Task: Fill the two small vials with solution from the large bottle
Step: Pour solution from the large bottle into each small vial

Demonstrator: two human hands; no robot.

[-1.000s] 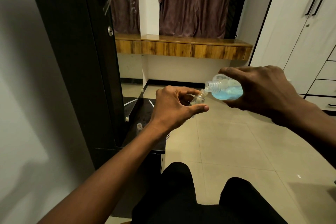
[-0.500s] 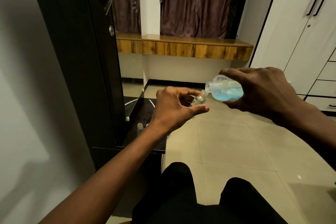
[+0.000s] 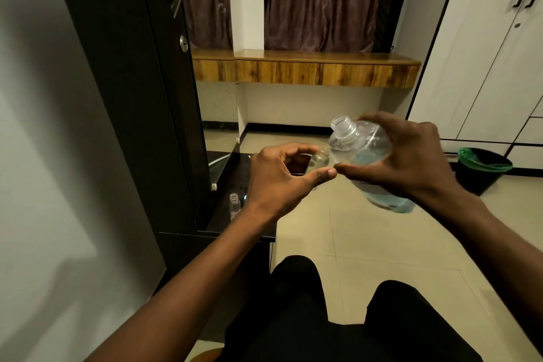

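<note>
While your right hand (image 3: 411, 161) grips the large bottle (image 3: 364, 153) tilted neck-up, blue solution pooled at its base, your left hand (image 3: 279, 179) pinches one small vial (image 3: 321, 158) just beside the neck. Second vial (image 3: 234, 206) stands uncapped on the black ledge (image 3: 226, 185).

Right hand (image 3: 411, 161) gripping large bottle (image 3: 361, 150), left hand (image 3: 279, 176) pinching vial (image 3: 320, 157)

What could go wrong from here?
1. The bottle is uncapped and tipped, neck up, in the right hand; a slip could spill its blue liquid on the floor.
2. The vial sits in a fingertip grip of the left hand; it might drop.
3. The second vial stands open near the forearm; a bump could topple it.
</note>
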